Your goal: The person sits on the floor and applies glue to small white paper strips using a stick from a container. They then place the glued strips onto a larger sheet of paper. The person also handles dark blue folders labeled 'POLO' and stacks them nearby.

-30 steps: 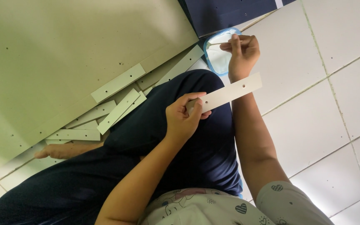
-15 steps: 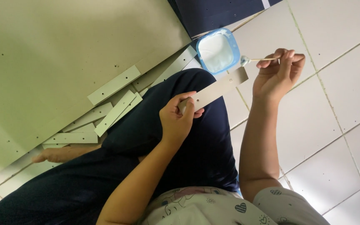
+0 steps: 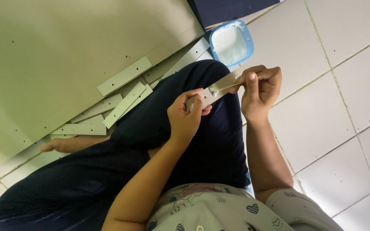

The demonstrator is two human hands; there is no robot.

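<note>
Large beige board (image 3: 65, 55) lies on the floor; tub of white paste (image 3: 231, 42) beyond the knee. Left hand (image 3: 185, 119) pinches the strip (image 3: 213, 92); right hand (image 3: 260, 87) fingers close on a thin stick (image 3: 228, 87) touching it. Paste may drip onto dark trousers (image 3: 185, 141).

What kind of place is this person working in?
Probably an indoor room at home or a small workshop, with the work done seated on the floor. The floor is white tile, a large pale board lies on it with loose drilled strips, and a small blue tub of white paste sits nearby.
</note>
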